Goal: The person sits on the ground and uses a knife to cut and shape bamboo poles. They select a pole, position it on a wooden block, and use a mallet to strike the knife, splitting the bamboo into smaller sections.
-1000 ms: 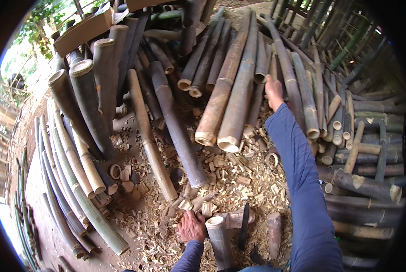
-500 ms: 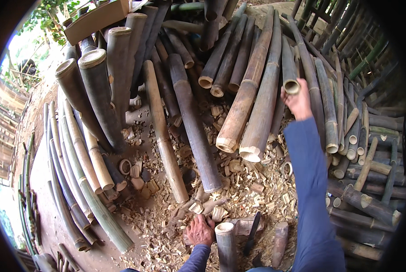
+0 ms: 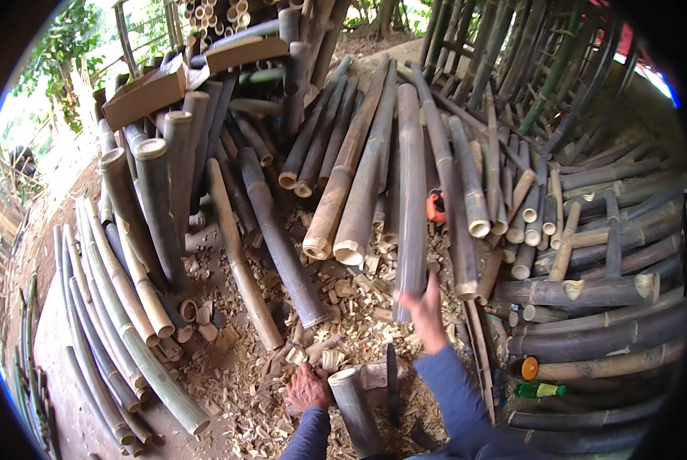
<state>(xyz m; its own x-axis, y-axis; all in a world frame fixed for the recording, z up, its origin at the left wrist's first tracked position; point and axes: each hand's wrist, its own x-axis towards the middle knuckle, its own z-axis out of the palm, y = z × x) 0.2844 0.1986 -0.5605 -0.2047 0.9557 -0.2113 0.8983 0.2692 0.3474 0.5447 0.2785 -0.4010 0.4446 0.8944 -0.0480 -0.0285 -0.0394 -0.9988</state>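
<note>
My right hand [image 3: 426,316] reaches forward with its thumb and fingers apart. Its fingers touch the lower end of a long grey-brown bamboo pole [image 3: 410,192], which leans away from me among other poles. Low on the left, my left hand [image 3: 309,388] rests with fingers forward at the end of a short wooden block [image 3: 374,374] among the chips; its fingertips are partly hidden. Between my arms a thick bamboo section [image 3: 355,410] stands tilted, its pale cut end up. Beside it, a dark-bladed knife [image 3: 393,383] stands nearly upright by the block.
Pale bamboo chips [image 3: 244,406] litter the ground. Leaning poles [image 3: 282,238] fan out ahead, and more poles [image 3: 121,307] lie at left. Stacked bamboo [image 3: 588,337] fills the right, with a green bottle [image 3: 541,389] beside it. An orange-and-black tool [image 3: 435,207] sits behind the poles.
My right hand has come down and nearer, and the pole's lower end has come with it; its fingers have spread. The view has turned right. My left hand stays by the block.
</note>
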